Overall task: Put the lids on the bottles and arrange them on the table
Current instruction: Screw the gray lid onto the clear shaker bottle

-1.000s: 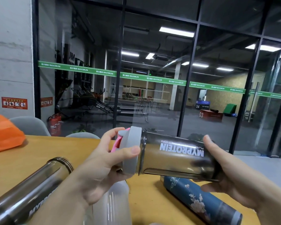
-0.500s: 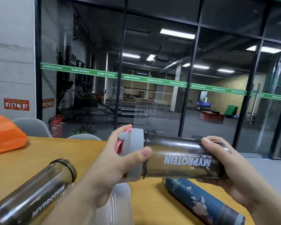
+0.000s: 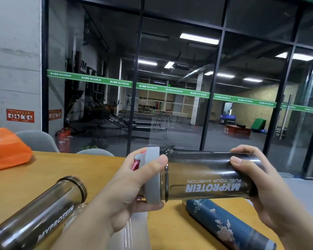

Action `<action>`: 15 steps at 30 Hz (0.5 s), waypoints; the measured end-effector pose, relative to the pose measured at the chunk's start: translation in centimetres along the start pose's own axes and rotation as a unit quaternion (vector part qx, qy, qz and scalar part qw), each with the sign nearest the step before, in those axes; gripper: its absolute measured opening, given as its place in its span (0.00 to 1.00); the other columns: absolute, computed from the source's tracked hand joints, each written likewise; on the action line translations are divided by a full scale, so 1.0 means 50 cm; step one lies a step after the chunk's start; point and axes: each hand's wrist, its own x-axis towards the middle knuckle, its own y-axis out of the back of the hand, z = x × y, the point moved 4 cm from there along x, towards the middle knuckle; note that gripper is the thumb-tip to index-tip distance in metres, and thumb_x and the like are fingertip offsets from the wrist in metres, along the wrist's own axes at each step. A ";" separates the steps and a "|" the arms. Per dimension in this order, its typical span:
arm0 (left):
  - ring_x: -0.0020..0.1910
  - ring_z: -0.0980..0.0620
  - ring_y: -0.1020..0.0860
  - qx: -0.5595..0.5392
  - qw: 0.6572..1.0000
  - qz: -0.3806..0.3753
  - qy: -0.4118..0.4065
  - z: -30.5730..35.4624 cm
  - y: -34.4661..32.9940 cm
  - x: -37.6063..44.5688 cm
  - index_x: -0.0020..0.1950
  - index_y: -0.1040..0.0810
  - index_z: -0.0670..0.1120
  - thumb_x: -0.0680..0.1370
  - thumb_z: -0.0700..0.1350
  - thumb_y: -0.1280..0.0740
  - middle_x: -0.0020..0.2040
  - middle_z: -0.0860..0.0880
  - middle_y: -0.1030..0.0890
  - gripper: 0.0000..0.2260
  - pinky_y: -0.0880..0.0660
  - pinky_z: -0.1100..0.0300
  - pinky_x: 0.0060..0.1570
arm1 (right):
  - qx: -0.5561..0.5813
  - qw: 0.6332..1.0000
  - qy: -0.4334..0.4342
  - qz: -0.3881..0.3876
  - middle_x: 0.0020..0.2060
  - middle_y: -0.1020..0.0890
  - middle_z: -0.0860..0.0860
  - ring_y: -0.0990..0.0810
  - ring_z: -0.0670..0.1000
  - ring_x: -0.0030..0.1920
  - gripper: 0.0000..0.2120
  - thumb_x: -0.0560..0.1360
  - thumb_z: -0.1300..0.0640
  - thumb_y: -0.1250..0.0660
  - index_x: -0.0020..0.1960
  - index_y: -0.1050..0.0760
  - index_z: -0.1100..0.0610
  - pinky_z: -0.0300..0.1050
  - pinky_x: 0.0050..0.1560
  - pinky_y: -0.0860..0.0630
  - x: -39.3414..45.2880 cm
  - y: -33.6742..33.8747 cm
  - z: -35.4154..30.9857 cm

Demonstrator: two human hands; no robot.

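Wooden table: bottles, orange bag.

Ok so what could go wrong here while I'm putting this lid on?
The grey lid may be going on crooked on the shaker bottle, held sideways in the air between left hand and right hand; it could cross-thread. The open shaker and blue flask lie on their sides on the table and might roll.

Lidless shaker and blue flask cut off at bottom edge.
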 end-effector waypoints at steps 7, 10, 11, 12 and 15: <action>0.45 0.43 0.20 0.001 1.000 -0.001 0.007 0.009 0.003 -0.006 0.55 0.21 0.58 0.55 0.57 0.21 0.57 0.43 0.20 0.30 0.19 0.50 0.37 | 0.005 1.000 0.025 -0.003 0.37 0.26 0.54 0.22 0.47 0.26 0.11 0.61 0.55 0.32 0.43 0.25 0.50 0.41 0.25 0.26 0.004 0.015 -0.007; 0.44 0.43 0.19 0.006 1.000 -0.004 0.002 0.011 -0.002 -0.007 0.56 0.22 0.57 0.55 0.57 0.25 0.55 0.45 0.19 0.30 0.19 0.49 0.37 | -0.011 0.999 0.033 -0.014 0.36 0.25 0.54 0.21 0.47 0.28 0.19 0.53 0.55 0.26 0.42 0.24 0.49 0.40 0.24 0.26 0.003 0.013 -0.008; 0.44 0.44 0.19 0.008 1.000 -0.004 0.001 0.011 -0.002 -0.008 0.56 0.22 0.57 0.55 0.59 0.27 0.53 0.44 0.18 0.30 0.19 0.49 0.37 | -0.018 0.999 0.036 -0.018 0.36 0.25 0.53 0.21 0.48 0.29 0.21 0.51 0.52 0.24 0.42 0.24 0.49 0.40 0.25 0.26 0.003 0.011 -0.008; 0.42 0.44 0.19 0.010 1.000 -0.003 0.001 0.011 -0.003 -0.009 0.56 0.22 0.57 0.55 0.60 0.28 0.52 0.43 0.18 0.30 0.19 0.48 0.38 | -0.026 0.999 0.040 -0.021 0.35 0.24 0.52 0.21 0.48 0.29 0.25 0.48 0.47 0.21 0.42 0.24 0.48 0.41 0.26 0.25 0.003 0.011 -0.008; 0.41 0.44 0.18 0.008 1.000 -0.001 0.015 0.011 -0.006 -0.012 0.59 0.22 0.54 0.57 0.65 0.32 0.52 0.37 0.17 0.33 0.18 0.45 0.41 | -0.044 0.997 0.065 -0.021 0.32 0.21 0.47 0.20 0.48 0.32 0.36 0.39 0.32 0.23 0.43 0.24 0.46 0.43 0.30 0.25 0.005 0.014 -0.008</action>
